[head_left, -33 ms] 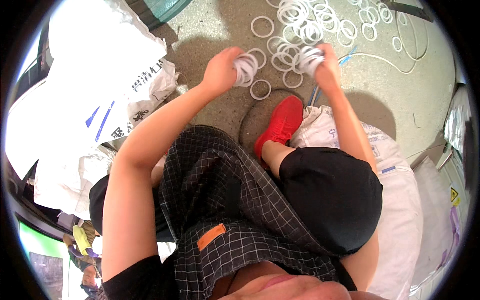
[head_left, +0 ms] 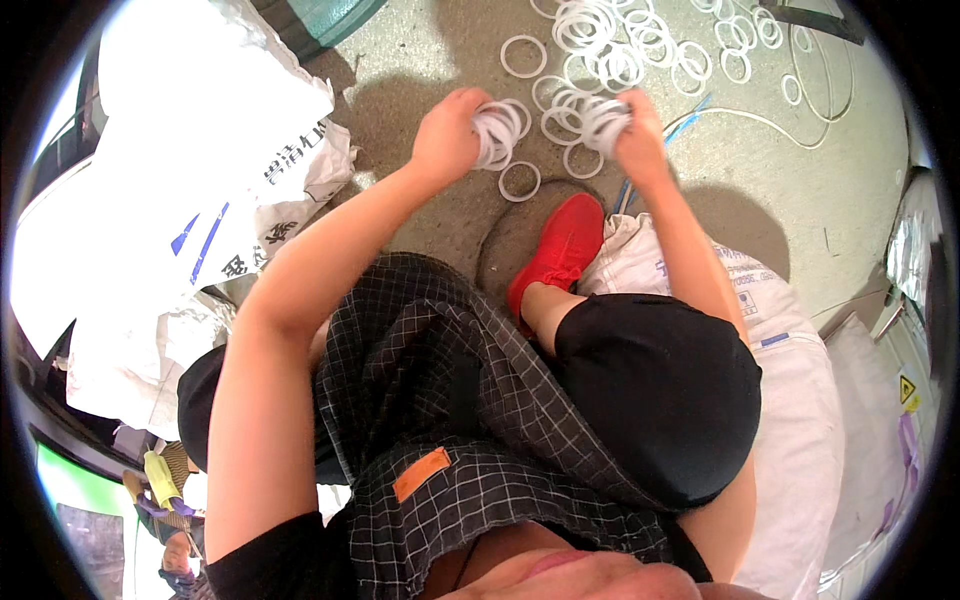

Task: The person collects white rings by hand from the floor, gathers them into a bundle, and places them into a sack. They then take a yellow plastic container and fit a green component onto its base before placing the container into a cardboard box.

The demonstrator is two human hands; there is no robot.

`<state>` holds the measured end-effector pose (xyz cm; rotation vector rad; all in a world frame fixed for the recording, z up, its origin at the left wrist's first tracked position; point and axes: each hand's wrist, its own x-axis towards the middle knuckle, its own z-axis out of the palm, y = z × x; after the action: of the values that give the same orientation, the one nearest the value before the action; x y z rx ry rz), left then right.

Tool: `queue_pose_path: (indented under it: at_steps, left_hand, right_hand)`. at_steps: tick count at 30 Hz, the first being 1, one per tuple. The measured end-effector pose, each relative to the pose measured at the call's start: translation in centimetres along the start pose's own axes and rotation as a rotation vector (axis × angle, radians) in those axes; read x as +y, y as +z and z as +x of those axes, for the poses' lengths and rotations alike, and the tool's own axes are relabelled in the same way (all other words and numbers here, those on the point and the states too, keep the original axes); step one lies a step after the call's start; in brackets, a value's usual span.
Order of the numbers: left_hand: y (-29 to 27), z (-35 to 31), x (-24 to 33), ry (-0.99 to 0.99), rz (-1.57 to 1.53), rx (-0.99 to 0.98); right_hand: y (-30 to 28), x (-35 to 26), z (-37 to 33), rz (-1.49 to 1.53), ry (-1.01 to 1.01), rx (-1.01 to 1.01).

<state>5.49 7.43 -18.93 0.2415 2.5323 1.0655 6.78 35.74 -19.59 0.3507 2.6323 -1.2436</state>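
Observation:
Above the floor, my left hand [head_left: 448, 138] is closed around a bunch of white rings [head_left: 496, 137] that fans out from its fingers. Another bunch of white rings [head_left: 605, 128] is gripped in my right hand [head_left: 640, 142], which is a little blurred. The two bunches face each other with a gap between them. One loose ring [head_left: 519, 182] lies on the floor just below the left bunch. Beyond my right hand, several more white rings [head_left: 585, 30] lie in a loose, overlapping heap. My fingertips are partly hidden behind the rings.
A large white sack [head_left: 200, 130] stands on the left, and another white sack [head_left: 790, 420] lies under my right leg. My red shoe [head_left: 565, 245] is below the rings. Blue strips [head_left: 687, 122] and a pale cord [head_left: 770, 122] lie right. Another person [head_left: 175, 540] shows at lower left.
My right hand has shifted left with its bunch of rings, toward the left hand. My left hand has moved slightly right, narrowing the gap.

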Motion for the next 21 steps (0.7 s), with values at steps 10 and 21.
queue_pose_path:
  at_steps: [10, 21]
  left_hand:
    - [0.3, 2.8, 0.4, -0.057, 0.058, -0.01]
    - [1.0, 9.7, 0.8, -0.012, 0.217, 0.178]
  right_hand:
    - [2.1, -0.4, -0.4, -0.36, -0.115, 0.078]
    - [2.4, -0.3, -0.2, -0.108, -0.09, 0.134]
